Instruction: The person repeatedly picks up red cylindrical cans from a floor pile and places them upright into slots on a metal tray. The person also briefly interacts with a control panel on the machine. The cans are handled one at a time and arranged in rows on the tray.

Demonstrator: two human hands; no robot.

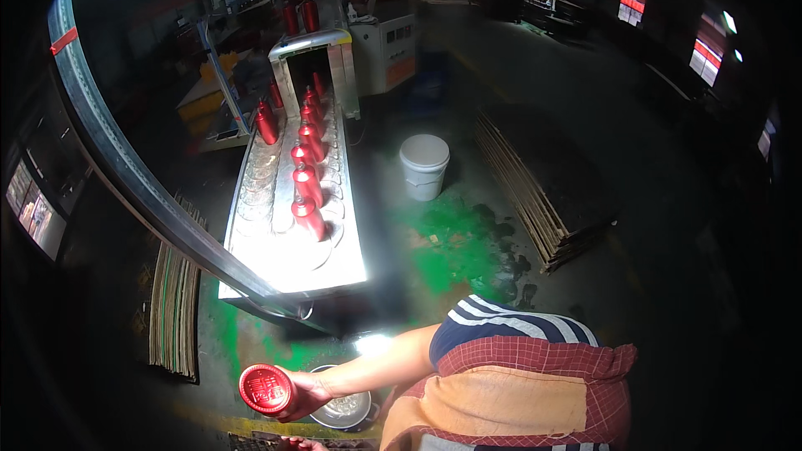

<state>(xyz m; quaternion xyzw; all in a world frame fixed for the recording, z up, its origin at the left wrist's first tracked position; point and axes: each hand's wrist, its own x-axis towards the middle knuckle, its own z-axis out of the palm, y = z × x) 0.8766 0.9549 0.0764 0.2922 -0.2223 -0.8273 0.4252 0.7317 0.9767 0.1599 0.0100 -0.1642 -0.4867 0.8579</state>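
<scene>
A red bottle (267, 390) is in the grasp of my right hand (307, 394), its round base with raised markings turned up toward me. The fingers wrap round its side, and the rest of the bottle is hidden beneath. Only a few fingertips of my left hand (302, 444) show at the lower edge, below the bottle. What they do is cut off from sight. Beside my right wrist, partly under the forearm, stands a round metal basin (342, 411) with something whitish in it. Ahead, several red bottles (308, 219) stand in a row on a brightly lit conveyor (251, 263).
The conveyor runs into a metal tunnel housing (347, 75). A slanting metal post (142, 192) crosses the left side. A lidded white bucket (424, 169) stands right of the conveyor, near green-stained floor (447, 250). Stacked flat sheets lie at right (543, 192) and left (174, 313).
</scene>
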